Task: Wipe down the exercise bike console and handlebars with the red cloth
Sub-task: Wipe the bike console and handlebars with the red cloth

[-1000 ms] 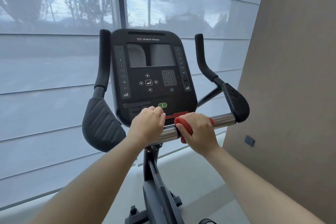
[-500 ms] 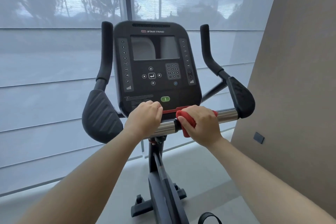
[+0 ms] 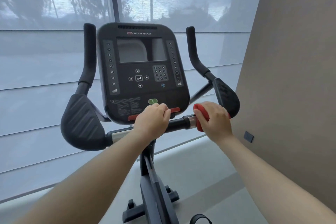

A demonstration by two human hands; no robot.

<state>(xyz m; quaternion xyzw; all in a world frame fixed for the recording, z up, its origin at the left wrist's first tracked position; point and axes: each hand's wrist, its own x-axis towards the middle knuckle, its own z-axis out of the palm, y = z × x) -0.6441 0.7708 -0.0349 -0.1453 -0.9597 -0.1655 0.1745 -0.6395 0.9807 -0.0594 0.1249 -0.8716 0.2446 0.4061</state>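
- console (image 3: 143, 71): black panel above the bar, buttons all over. a heavy swipe could trigger something.
- bar (image 3: 177, 122): bare chrome just left of the cloth, looks slick.
- left hand (image 3: 151, 121): curled round the bar's middle, under the console's bottom edge.
- right hand (image 3: 214, 120): clamps the cloth round the bar's right end, near the elbow pad (image 3: 226, 94).
- cloth (image 3: 199, 112): bunched up under the palm, so it might skip the bar's underside.

R hand (image 3: 215, 120) w/ red cloth (image 3: 200, 112) sits further right on the crossbar (image 3: 179, 122) vs 1 s ago, now just beside the R arm pad (image 3: 225, 94). Gap to L hand (image 3: 152, 120) is wider; bare bar now shows btwn them.
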